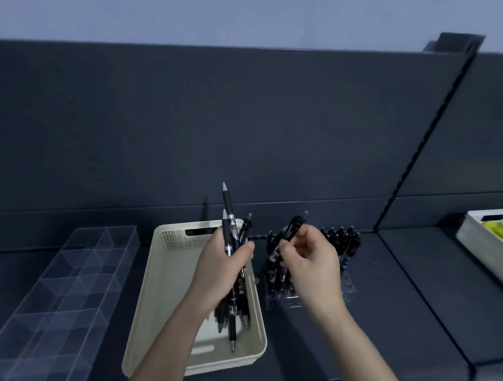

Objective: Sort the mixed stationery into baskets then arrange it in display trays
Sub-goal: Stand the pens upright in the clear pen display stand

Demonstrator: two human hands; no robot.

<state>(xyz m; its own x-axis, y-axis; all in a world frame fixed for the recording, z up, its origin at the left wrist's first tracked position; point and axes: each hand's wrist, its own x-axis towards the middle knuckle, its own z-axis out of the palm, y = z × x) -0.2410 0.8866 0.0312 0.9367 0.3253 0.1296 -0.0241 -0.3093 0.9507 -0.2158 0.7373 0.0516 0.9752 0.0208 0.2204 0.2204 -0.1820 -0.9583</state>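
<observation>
Arranging stage under way: black pens move from basket to display holder.

The left hand (pixel 221 265), centre of the frame, grips a bundle of black retractable pens (pixel 229 227) above the cream perforated plastic basket (pixel 161 273). Just right of it, the right hand (pixel 310 263) pinches a single black pen (pixel 288 237) over the clear plastic pen holder (pixel 346 289), whose far rows already hold upright black pens (pixel 342 238). Sorting of these pens looks finished and the holder is partly filled; the bundle remains to be placed. The dark pen ends below the left hand may belong to the bundle or lie loose in the basket. The clear acrylic compartment tray (pixel 68 281) at lower left holds nothing visible.
</observation>
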